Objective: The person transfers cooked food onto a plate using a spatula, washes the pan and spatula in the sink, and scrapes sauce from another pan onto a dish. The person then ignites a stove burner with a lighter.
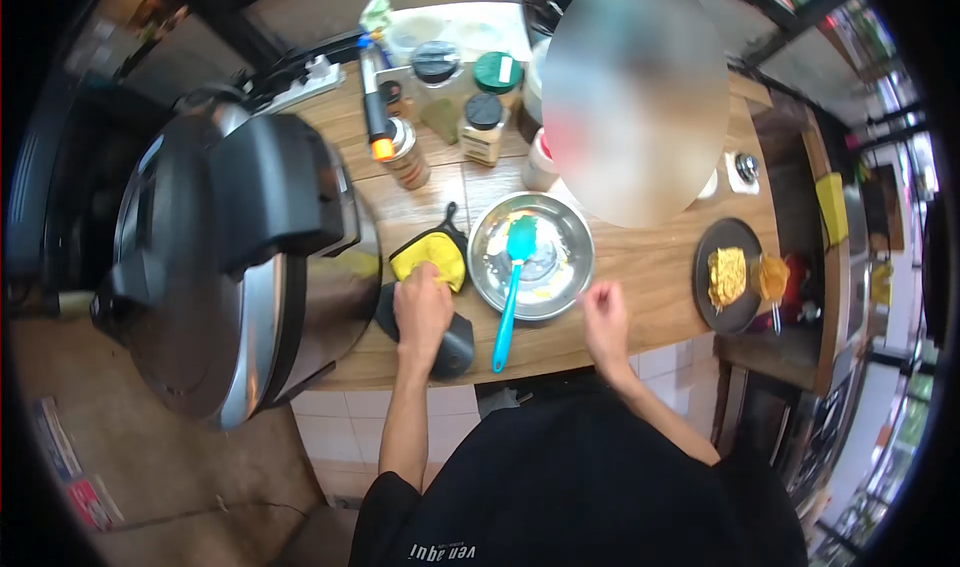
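Note:
My left hand (pixel 423 312) is closed on a bright yellow cloth (pixel 440 255), left of the metal bowl. The cloth lies on a small black item with a looped handle (pixel 451 212). Below that hand sits a dark, rounded object (pixel 453 347) whose kind I cannot tell. In the middle of the table stands the shiny metal bowl (pixel 575 282) with yellow food residue inside. A turquoise silicone spatula (pixel 508 312) rests in it, its handle hanging over the near rim. My right hand (pixel 605 319) hovers just right of the bowl, fingers curled, with nothing visible in them.
A large black appliance (pixel 225 267) fills the left side. Behind the bowl stand a spice jar (pixel 483 132), a can (pixel 408 157), a black torch lighter (pixel 376 112) and a green-lidded container (pixel 497 71). A dark plate (pixel 712 312) with yellow food lies right. A blurred oval hides the back.

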Demonstrator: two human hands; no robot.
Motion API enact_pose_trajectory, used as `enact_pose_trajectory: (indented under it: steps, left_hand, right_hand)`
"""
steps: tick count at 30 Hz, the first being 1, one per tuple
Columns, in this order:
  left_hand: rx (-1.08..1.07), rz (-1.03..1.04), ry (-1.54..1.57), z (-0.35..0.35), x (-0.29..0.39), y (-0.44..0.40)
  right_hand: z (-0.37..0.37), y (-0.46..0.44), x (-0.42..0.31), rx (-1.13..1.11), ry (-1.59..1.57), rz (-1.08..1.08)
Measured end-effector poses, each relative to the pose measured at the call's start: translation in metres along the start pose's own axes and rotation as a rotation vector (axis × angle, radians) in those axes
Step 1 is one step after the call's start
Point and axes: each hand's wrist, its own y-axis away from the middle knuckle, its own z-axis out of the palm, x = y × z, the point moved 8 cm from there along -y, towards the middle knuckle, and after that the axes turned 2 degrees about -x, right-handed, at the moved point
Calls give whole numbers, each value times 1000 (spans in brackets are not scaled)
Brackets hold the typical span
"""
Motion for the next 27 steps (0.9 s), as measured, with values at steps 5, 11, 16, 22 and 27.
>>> enact_pose_trajectory:
  steps: [5,11,16,22,27]
  left_hand:
    - [163,-225,536,1,-47,-19]
    - [-318,-464,960,64,-9,-7]
    - [-231,-464,632,86,-30,-18]
    - [-222,-263,1148,65,39,20]
    - [17,-275,1151,-4,137,81]
  right_hand:
    - [30,84,61,-401,-226,703]
    - [91,76,61,-460,-294,502]
    - [90,74,61,-504,-389,522]
    - [-13,58,33,-339,-108,163]
    - [-133,86,-25,-426,-233,-98]
